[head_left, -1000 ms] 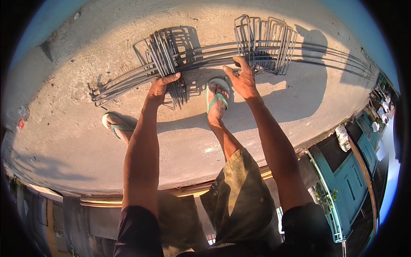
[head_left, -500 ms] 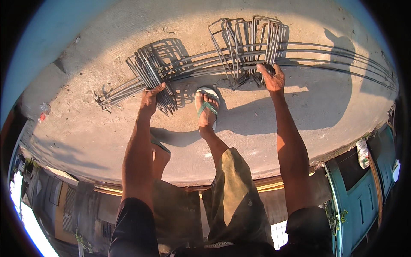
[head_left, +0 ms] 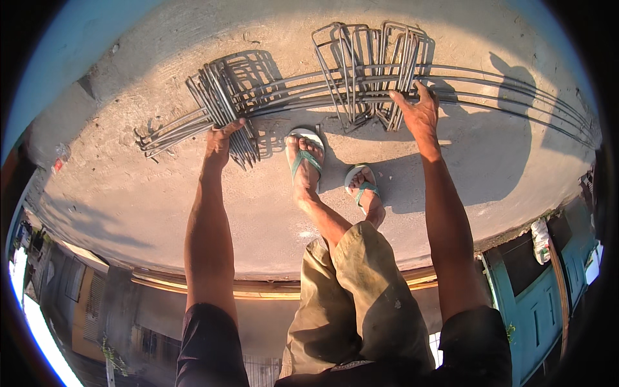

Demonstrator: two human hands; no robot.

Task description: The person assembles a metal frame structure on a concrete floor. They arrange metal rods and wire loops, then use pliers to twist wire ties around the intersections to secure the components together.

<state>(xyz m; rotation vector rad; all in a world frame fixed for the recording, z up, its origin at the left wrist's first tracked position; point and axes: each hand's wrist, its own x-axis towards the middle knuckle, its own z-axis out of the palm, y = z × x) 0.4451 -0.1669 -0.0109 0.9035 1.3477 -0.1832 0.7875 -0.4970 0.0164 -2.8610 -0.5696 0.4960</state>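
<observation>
Long steel bars (head_left: 509,97) lie in a bundle across a concrete slab (head_left: 129,200). Two groups of bent steel stirrups ring the bars. My left hand (head_left: 222,137) grips the left stirrup group (head_left: 222,109), which leans over to the left. My right hand (head_left: 418,111) holds the right stirrup group (head_left: 367,71), which stands more upright. Both of my feet, in green-strapped sandals (head_left: 306,151), stand on the slab just in front of the bars, between my two arms.
The slab's near edge (head_left: 271,284) drops off to a street far below, with yellow buildings at the lower left and a teal door (head_left: 535,309) at the lower right. A small bit of litter (head_left: 59,158) lies on the slab at far left.
My right hand has slid further right along the bars with the right stirrup group. My second foot has stepped forward beside the first. My left hand stays on the left stirrups.
</observation>
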